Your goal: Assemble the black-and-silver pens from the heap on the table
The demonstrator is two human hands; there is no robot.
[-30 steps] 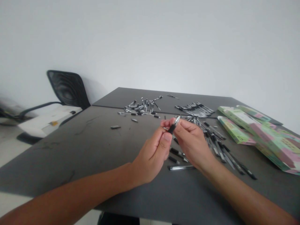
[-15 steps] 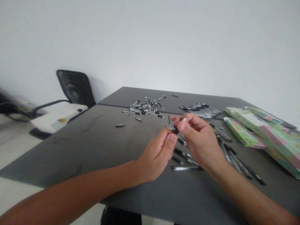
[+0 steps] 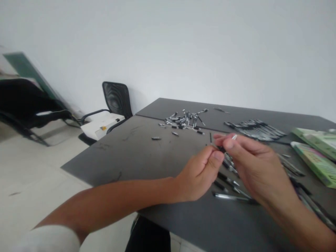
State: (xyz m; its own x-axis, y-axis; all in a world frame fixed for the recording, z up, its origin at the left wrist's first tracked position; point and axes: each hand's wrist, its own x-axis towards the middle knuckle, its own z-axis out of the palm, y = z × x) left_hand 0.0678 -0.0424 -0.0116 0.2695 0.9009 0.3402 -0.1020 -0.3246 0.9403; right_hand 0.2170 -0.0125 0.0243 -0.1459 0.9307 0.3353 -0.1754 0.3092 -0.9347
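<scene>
My left hand [image 3: 200,176] is closed, thumb over curled fingers, around the lower end of a small pen part [image 3: 222,149]. A dark section shows between the two hands. Thumb and forefinger of my right hand [image 3: 258,168] pinch the same piece near its silvery tip [image 3: 234,137]. Most of the piece is hidden by fingers, so I cannot tell whether it is one part or two joined. Below the hands lie loose pen parts with black grips [image 3: 220,186] and a clear pen barrel [image 3: 231,197], partly behind my right wrist.
A heap of short pen parts [image 3: 181,120] lies farther back on the dark table [image 3: 126,154]. Right of it is a row of pens [image 3: 257,130]. Green cartons [image 3: 315,162] stand at the right edge. Chairs [image 3: 117,98] are on the left, a white box [image 3: 101,126] on one.
The view has swung left, so table, pens and cartons sit farther right in the picture. Both hands still pinch the pen part together, with little change in their grip.
</scene>
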